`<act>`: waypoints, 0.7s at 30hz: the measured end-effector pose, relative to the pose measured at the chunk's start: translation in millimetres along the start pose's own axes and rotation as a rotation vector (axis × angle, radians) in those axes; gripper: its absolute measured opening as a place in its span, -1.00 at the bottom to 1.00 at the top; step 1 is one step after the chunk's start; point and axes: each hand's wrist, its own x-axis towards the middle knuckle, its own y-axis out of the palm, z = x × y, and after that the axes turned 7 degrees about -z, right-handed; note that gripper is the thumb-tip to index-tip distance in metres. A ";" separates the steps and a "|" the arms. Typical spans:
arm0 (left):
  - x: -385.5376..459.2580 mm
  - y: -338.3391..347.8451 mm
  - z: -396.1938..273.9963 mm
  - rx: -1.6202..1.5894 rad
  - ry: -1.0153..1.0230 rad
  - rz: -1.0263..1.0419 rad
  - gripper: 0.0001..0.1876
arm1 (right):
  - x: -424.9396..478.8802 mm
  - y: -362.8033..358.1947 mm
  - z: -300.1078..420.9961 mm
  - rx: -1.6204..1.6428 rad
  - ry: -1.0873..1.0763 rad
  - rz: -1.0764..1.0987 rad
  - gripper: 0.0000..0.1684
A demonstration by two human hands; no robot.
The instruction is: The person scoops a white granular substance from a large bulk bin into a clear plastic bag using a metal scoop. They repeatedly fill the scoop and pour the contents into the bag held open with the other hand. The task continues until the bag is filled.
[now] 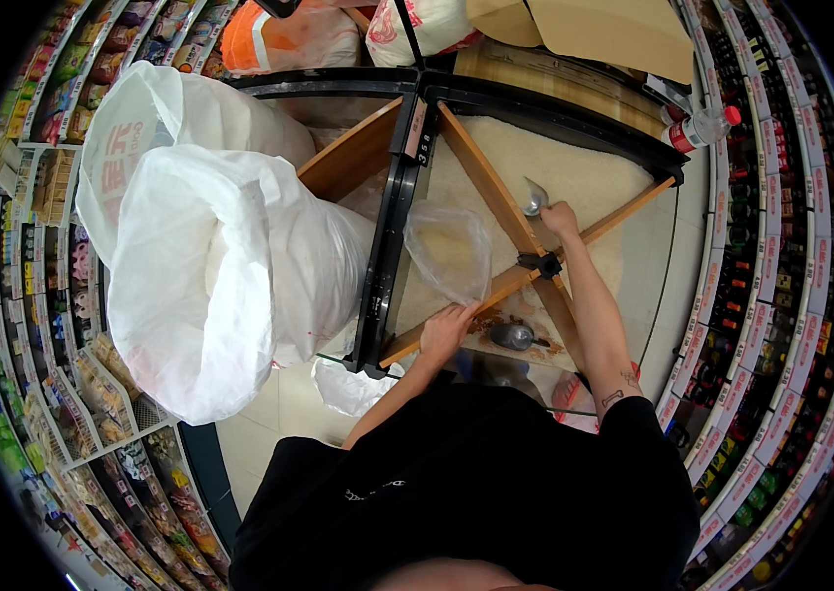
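Note:
My right hand grips a metal scoop over pale grain, probably rice, in the far compartment of a divided bin. The scoop's bowl points away from me, close to the grain. My left hand pinches the rim of a clear plastic bag, beside a wooden divider. Some pale grain shows through the bag, which rests over the left compartment. In the near compartment a second metal scoop lies on grain with reddish-brown bits. Crossed wooden dividers meet at a black joint.
Two large white woven sacks stand open left of the bin's black frame. A red-capped bottle is at the far right corner. Cardboard and more bags lie beyond. Stocked shelves line both sides.

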 end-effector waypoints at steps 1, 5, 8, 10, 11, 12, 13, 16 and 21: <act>-0.5 0.4 0.5 -0.005 0.002 -0.001 -0.59 | -2.9 -1.2 -2.0 0.005 0.005 -0.018 -0.49; -6.7 8.1 6.8 -0.033 -0.026 -0.009 -0.58 | -26.9 -27.1 0.8 0.099 -0.036 -0.058 -0.56; -7.9 9.7 8.1 -0.038 -0.026 -0.046 -0.58 | -43.8 -43.8 -0.7 0.220 -0.100 -0.148 -0.60; -7.1 9.9 6.9 -0.029 -0.017 -0.059 -0.60 | -48.4 -50.3 -12.4 0.318 -0.119 -0.219 -0.62; -6.8 10.2 6.1 -0.020 -0.019 -0.057 -0.61 | -51.0 -52.4 -17.7 0.380 -0.111 -0.217 -0.62; -7.0 10.6 5.7 -0.011 -0.022 -0.055 -0.62 | -54.3 -53.8 -22.4 0.442 -0.105 -0.212 -0.63; -7.2 10.8 5.8 -0.001 -0.027 -0.043 -0.63 | -57.7 -54.2 -26.6 0.504 -0.099 -0.207 -0.63; -6.8 10.8 6.2 0.009 -0.038 -0.031 -0.68 | -70.7 -49.9 -36.2 0.633 -0.093 -0.272 -0.68; -6.4 7.3 3.7 -0.015 -0.021 -0.057 -0.73 | -77.2 -42.2 -47.7 0.870 -0.037 -0.277 -0.72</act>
